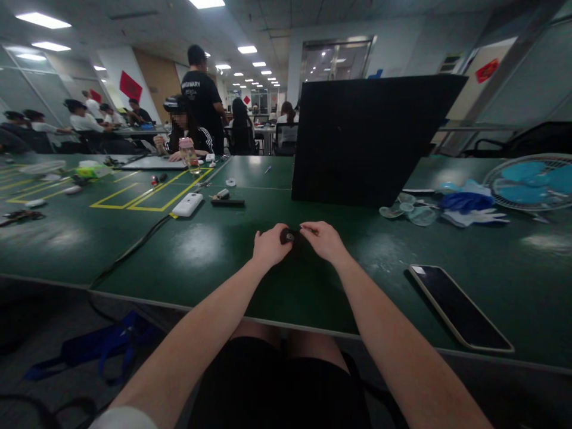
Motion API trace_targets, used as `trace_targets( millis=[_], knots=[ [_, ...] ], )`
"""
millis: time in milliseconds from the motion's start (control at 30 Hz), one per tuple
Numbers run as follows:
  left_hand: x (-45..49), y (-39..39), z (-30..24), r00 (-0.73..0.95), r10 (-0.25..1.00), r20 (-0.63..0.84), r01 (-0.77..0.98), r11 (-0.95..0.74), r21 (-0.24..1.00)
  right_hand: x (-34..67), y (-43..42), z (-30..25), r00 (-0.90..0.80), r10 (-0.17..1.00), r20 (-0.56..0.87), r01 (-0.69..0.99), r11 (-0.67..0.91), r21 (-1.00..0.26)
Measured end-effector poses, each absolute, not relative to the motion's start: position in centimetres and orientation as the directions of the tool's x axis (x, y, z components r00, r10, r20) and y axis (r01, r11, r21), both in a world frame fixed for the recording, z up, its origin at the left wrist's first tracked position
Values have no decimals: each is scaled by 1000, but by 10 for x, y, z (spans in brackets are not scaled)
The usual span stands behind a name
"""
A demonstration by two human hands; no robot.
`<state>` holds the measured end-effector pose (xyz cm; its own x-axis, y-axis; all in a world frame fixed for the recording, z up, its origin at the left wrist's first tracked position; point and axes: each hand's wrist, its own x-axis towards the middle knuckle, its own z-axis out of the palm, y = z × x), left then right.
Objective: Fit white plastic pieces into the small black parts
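Observation:
My left hand (270, 244) is closed around a small dark object (288, 237) with a rounded end, just above the green table (214, 280). Across from it, my right hand (325, 240) is closed in a pinch at the object's other side. Thumb and fingertip meet on a thin dark part there, too small and dim to name. Both hands are close together, and fingers hide much of the object. A phone (460, 307) lies screen up to the right of my right forearm.
A large black panel or box (357, 143) stands behind my hands. Gloves (469, 205) and a blue fan (531, 182) lie at the right. Leftward are a white device (187, 205), a black bar (227, 202), a cable (134, 250) and a bottle (190, 156). A person (179, 140) sits opposite.

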<state>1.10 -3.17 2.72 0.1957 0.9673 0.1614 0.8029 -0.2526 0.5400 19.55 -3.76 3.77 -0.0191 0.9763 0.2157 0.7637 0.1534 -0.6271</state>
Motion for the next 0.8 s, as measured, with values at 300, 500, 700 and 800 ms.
trace_targets(
  millis=[300, 500, 700, 800],
  knots=[
    [10, -30, 24, 215, 961, 173, 798, -275, 537, 191, -42, 38, -75, 970, 230, 715, 213, -666],
    [10, -30, 25, 215, 962, 168, 797, -272, 539, 193, -39, 35, -58, 929, 366, 723, 292, -626],
    [9, -30, 24, 223, 958, 181, 752, -288, 593, 193, -42, 33, -111, 935, 337, 759, 299, -578],
    [8, -29, 22, 221, 960, 170, 729, -279, 625, 192, -41, 32, -70, 949, 307, 778, 245, -579]
  ],
)
